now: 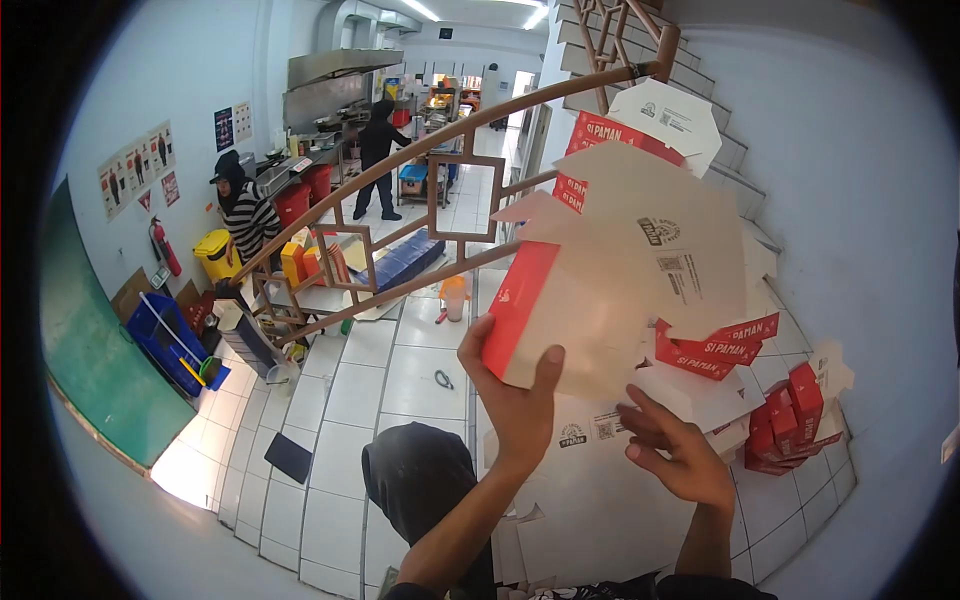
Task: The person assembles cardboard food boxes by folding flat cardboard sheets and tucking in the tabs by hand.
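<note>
The left hand (515, 410) was clamped on a large flat box blank (620, 260), thumb on its pale face near the red panel (518, 310) along the left edge. The blank was held up in front of the wearer, its printed logo and QR code turned sideways. The right hand (680, 455) stood apart from the left, fingers spread and holding nothing, just beside the blank's lower edge; whether its fingertips touched the cardboard could not be told. Beneath lay a pale printed sheet (600, 490), and to the right, red cartons (790, 425) were piled on the tiles. Beyond the brown railing (440, 135), 2 people (378, 150) stood near a kitchen counter (285, 175)
</note>
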Action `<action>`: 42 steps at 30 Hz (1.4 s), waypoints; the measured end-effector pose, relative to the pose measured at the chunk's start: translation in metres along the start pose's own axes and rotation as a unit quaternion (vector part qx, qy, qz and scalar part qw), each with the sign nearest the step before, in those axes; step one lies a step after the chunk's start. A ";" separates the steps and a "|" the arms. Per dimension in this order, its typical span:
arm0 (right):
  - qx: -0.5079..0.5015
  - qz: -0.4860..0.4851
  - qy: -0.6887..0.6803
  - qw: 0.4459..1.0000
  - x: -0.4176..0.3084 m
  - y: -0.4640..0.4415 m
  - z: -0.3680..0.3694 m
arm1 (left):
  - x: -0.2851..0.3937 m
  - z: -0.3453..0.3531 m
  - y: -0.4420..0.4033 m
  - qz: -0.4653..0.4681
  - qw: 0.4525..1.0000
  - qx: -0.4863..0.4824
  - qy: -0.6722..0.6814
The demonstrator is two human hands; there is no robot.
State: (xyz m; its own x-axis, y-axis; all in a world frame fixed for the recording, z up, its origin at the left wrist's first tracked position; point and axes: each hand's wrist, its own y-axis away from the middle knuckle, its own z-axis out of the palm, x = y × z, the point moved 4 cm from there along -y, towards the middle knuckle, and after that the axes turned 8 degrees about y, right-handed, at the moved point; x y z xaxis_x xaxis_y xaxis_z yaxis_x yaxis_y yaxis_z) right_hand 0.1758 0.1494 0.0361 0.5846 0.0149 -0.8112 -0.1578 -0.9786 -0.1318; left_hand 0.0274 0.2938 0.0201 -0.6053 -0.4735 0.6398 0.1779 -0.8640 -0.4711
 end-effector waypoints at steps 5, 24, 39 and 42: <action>0.141 -0.186 -0.094 0.968 -0.065 -0.001 -0.018 | 0.009 0.013 0.022 0.255 0.949 -0.152 -0.109; 0.261 -0.151 -0.029 0.953 -0.046 -0.027 -0.009 | 0.000 0.033 0.029 0.042 0.946 -0.322 -0.016; 0.253 -0.162 0.133 0.945 -0.034 -0.028 0.005 | 0.000 0.024 0.021 0.030 0.970 -0.240 0.004; 0.209 -0.140 0.083 0.964 -0.030 -0.030 0.003 | 0.000 0.024 0.020 -0.005 0.968 -0.250 -0.015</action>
State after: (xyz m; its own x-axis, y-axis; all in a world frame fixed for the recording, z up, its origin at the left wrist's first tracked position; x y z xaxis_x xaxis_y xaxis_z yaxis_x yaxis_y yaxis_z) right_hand 0.1610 0.1787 0.0627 0.7645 0.1993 -0.6130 -0.2623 -0.7725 -0.5783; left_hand 0.0494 0.2728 0.0249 -0.5806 -0.4770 0.6598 -0.2299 -0.6814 -0.6949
